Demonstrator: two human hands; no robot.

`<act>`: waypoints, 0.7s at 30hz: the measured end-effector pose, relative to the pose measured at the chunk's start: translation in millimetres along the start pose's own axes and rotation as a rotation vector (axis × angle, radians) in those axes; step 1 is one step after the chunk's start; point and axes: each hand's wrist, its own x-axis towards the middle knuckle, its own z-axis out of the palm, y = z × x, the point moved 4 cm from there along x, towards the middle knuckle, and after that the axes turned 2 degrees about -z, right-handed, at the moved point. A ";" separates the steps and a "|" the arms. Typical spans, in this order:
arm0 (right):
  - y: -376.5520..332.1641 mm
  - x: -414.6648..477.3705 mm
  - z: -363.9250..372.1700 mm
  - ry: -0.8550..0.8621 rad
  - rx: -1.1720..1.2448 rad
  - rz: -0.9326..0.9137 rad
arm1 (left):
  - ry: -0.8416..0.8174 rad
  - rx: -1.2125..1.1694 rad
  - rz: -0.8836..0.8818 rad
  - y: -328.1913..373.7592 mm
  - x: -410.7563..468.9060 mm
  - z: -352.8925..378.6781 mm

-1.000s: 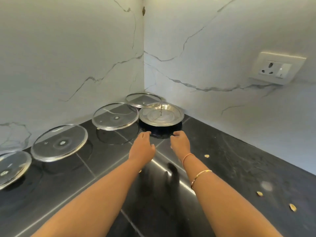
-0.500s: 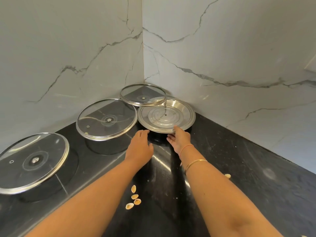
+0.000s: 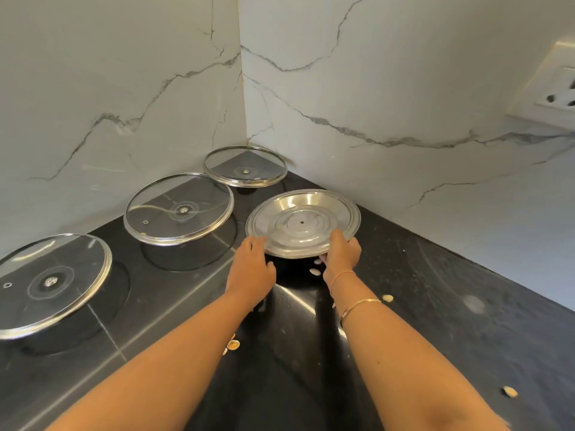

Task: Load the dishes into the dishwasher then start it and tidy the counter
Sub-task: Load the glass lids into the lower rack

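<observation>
In the marble corner of the black counter, the steel lid is just beyond both hands. The left hand and right hand grip its near rim, equally close.

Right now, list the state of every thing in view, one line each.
steel lid: inverted, held by both hands.
left hand: fingers curled at its rim.
right hand: thumb over its rim, gripping.
small glass lid: inverted, on counter.
middle glass lid: inverted, on counter.
large glass lid: inverted, on counter.
wall socket: visible holes unplugged.
shells: scattered loose.
</observation>
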 end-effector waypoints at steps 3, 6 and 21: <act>-16.6 -19.9 -42.6 0.060 -0.090 -0.184 | 0.061 0.072 0.022 21.2 -23.3 4.5; -35.2 -49.6 -83.2 0.094 -0.104 -0.281 | 0.007 0.058 0.074 49.3 -56.4 9.8; -74.0 -254.4 -266.9 0.250 -0.088 -0.523 | -0.157 -0.264 0.255 127.5 -286.7 27.3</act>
